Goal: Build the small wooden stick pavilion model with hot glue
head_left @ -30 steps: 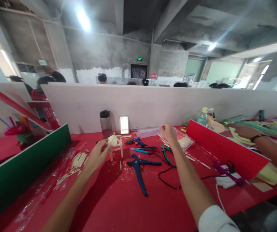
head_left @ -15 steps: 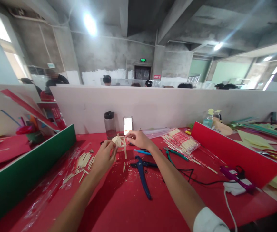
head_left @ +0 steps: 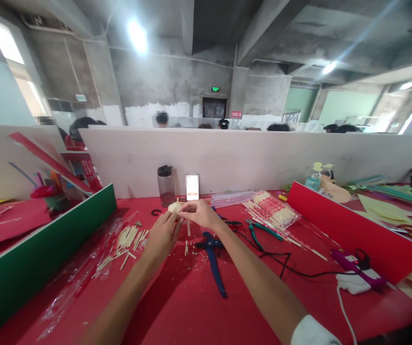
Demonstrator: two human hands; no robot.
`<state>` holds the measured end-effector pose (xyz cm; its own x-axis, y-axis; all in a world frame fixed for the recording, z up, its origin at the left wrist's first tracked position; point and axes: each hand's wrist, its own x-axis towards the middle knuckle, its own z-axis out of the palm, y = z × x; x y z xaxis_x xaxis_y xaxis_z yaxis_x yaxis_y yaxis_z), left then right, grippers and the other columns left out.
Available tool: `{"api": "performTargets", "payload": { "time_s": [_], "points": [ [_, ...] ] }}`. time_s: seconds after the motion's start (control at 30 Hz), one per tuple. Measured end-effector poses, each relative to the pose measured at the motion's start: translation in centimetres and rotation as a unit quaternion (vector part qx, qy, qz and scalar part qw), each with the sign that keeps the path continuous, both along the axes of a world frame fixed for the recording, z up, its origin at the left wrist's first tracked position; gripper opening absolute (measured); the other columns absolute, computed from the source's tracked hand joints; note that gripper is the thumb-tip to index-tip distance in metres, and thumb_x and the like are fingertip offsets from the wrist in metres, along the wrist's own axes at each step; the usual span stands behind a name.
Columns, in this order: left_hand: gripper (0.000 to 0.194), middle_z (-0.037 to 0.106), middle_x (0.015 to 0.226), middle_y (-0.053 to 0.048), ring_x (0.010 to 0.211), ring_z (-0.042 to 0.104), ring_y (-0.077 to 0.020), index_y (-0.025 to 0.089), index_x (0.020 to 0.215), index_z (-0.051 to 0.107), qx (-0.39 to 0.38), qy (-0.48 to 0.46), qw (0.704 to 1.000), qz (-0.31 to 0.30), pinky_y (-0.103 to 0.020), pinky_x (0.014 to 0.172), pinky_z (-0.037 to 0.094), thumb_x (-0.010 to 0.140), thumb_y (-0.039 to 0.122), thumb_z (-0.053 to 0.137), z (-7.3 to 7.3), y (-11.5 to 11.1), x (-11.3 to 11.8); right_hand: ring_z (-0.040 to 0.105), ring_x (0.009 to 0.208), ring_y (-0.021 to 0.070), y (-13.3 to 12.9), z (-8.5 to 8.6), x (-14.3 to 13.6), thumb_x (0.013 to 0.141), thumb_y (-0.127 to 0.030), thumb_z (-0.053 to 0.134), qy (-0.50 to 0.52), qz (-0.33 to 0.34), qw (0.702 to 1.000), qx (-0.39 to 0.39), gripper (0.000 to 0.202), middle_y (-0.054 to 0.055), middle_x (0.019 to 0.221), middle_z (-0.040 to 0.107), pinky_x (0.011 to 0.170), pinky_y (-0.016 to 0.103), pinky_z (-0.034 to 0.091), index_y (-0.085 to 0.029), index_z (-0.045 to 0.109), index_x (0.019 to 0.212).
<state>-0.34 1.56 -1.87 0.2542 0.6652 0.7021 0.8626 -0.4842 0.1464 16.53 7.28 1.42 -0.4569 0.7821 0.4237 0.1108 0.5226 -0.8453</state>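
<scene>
A small cone-shaped model of pale wooden sticks [head_left: 174, 207] is between my two hands above the red tabletop. My left hand [head_left: 163, 231] has its fingertips pinched on the model's near left side. From the right, my right hand [head_left: 200, 213] pinches at the model too, its fingertips almost touching those of the left. The fingers hide much of the model's lower part. One thin stick [head_left: 188, 228] shows just below the right fingers. Cut short sticks [head_left: 128, 238] lie in a loose pile left of my left hand. Blue-handled cutters [head_left: 213, 268] rest nearer me.
A dark-lidded bottle [head_left: 166, 187] and a lit phone [head_left: 192, 187] stand at the back partition. To the right lie green-handled pliers [head_left: 263, 231], packs of wooden sticks [head_left: 272, 209], and a purple device [head_left: 357, 266] with cables. Green [head_left: 65, 249] and red [head_left: 357, 225] boards flank the workspace.
My right hand has moved left and down, bringing its fingers close to my left hand at the model. The view has shifted slightly.
</scene>
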Motion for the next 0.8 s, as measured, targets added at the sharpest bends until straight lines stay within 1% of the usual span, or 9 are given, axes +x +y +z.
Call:
{"api": "performTargets", "payload": {
  "time_s": [0.1, 0.2, 0.33, 0.43, 0.53, 0.67, 0.8],
  "points": [
    [0.024, 0.061, 0.09, -0.004, 0.084, 0.059, -0.0198, 0.021, 0.095, 0.059, 0.007, -0.005, 1.0, 0.001, -0.029, 0.071, 0.043, 0.1, 0.035, 0.041, 0.0, 0.0, -0.1, 0.069, 0.076, 0.018, 0.2, -0.2, 0.0, 0.074, -0.03, 0.073, 0.028, -0.033, 0.999, -0.018, 0.017, 0.003, 0.079, 0.072, 0.07, 0.027, 0.053, -0.017, 0.067, 0.083],
    [0.021, 0.062, 0.09, -0.004, 0.084, 0.059, -0.0195, 0.021, 0.097, 0.059, 0.031, -0.001, 1.0, -0.001, -0.029, 0.074, 0.043, 0.099, 0.034, 0.043, -0.1, 0.0, -0.3, 0.068, 0.071, 0.0173, 0.4, -0.4, -0.1, 0.073, -0.029, 0.073, 0.047, -0.028, 0.998, -0.038, 0.016, 0.003, 0.075, 0.071, 0.067, 0.027, 0.053, -0.016, 0.066, 0.078],
    [0.018, 0.065, 0.088, -0.005, 0.083, 0.06, -0.0191, 0.02, 0.096, 0.06, 0.067, 0.022, 0.997, -0.009, -0.029, 0.076, 0.043, 0.099, 0.029, 0.045, -0.5, 0.1, -0.6, 0.066, 0.068, 0.0168, 0.5, -0.8, -0.4, 0.073, -0.03, 0.073, 0.059, -0.025, 0.995, -0.073, 0.015, 0.002, 0.072, 0.07, 0.065, 0.028, 0.054, -0.016, 0.067, 0.077],
    [0.017, 0.068, 0.093, -0.006, 0.086, 0.062, -0.0198, 0.02, 0.1, 0.062, 0.091, 0.04, 0.995, -0.018, -0.03, 0.078, 0.044, 0.098, 0.025, 0.046, -0.7, 0.2, -0.8, 0.066, 0.068, 0.0161, 0.4, -0.9, -0.6, 0.073, -0.028, 0.073, 0.074, -0.035, 0.993, -0.086, 0.014, 0.002, 0.071, 0.069, 0.064, 0.027, 0.054, -0.017, 0.066, 0.077],
    [0.019, 0.07, 0.101, -0.006, 0.089, 0.063, -0.0205, 0.021, 0.109, 0.063, 0.101, 0.069, 0.992, -0.027, -0.03, 0.08, 0.044, 0.098, 0.023, 0.047, -0.8, 0.3, -1.1, 0.065, 0.066, 0.0148, 0.4, -1.0, -0.7, 0.073, -0.027, 0.072, 0.077, -0.034, 0.993, -0.08, 0.012, 0.001, 0.071, 0.069, 0.064, 0.026, 0.053, -0.017, 0.066, 0.076],
    [0.024, 0.072, 0.105, -0.007, 0.089, 0.064, -0.0208, 0.022, 0.114, 0.064, 0.119, 0.095, 0.988, -0.026, -0.032, 0.079, 0.044, 0.097, 0.02, 0.047, -0.9, 0.4, -1.5, 0.065, 0.066, 0.0143, 0.6, -1.2, -0.8, 0.072, -0.025, 0.073, 0.062, -0.047, 0.995, -0.069, 0.011, 0.0, 0.069, 0.068, 0.063, 0.025, 0.053, -0.017, 0.066, 0.075],
    [0.027, 0.072, 0.107, -0.007, 0.087, 0.065, -0.0209, 0.023, 0.116, 0.064, 0.126, 0.132, 0.983, -0.028, -0.034, 0.077, 0.044, 0.096, 0.017, 0.048, -0.7, 0.3, -1.7, 0.065, 0.064, 0.0147, 0.8, -1.4, -0.7, 0.071, -0.025, 0.074, 0.066, -0.046, 0.992, -0.101, 0.013, 0.0, 0.068, 0.068, 0.061, 0.025, 0.054, -0.017, 0.064, 0.074]
  ]
}}
